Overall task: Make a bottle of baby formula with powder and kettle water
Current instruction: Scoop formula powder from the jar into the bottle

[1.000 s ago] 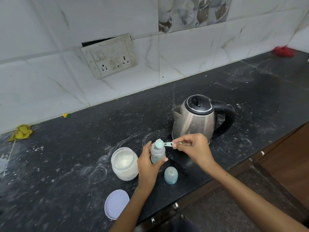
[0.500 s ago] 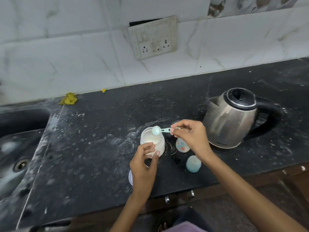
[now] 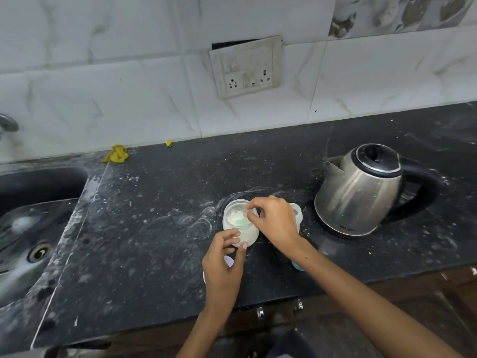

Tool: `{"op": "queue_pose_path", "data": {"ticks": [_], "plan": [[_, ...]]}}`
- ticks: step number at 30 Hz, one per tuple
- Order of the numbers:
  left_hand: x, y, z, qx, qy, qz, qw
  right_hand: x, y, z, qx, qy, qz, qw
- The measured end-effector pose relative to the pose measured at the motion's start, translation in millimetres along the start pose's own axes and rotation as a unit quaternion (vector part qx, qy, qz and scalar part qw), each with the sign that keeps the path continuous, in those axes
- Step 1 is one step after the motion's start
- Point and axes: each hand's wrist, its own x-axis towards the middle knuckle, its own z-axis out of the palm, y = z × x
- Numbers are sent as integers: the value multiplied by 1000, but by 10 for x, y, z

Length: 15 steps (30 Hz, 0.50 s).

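A clear jar of white formula powder (image 3: 238, 223) stands open on the black counter. My left hand (image 3: 224, 262) holds its near side with fingers and thumb. My right hand (image 3: 275, 223) pinches the handle of a small teal scoop (image 3: 241, 221), whose bowl sits down in the powder. The baby bottle (image 3: 296, 211) stands just behind my right hand, mostly hidden. The bottle's blue cap (image 3: 296, 266) peeks out under my right wrist. The jar's pale lid (image 3: 228, 260) lies under my left hand. A steel kettle (image 3: 361, 192) with a black handle stands to the right.
A dark sink (image 3: 31, 228) fills the left side, with a tap end (image 3: 7, 124) above it. A yellow rag (image 3: 117, 154) lies by the tiled wall. A socket plate (image 3: 246, 65) hangs on the wall. The counter edge (image 3: 180, 321) has drawer handles below.
My left hand let go of the bottle and took the jar. My right hand carried the scoop from over the bottle mouth down into the jar. The view swung left.
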Motion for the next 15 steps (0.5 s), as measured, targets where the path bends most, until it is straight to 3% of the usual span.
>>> {"op": "queue_pose_path", "data": {"ticks": [9,15], "plan": [[-38,233,319,-25,-58,29,998,-451,329,-499,203,97,63,972],[-17,542,878,-23,-123,78,989,-840,732,-1170,171,171,43,969]]}}
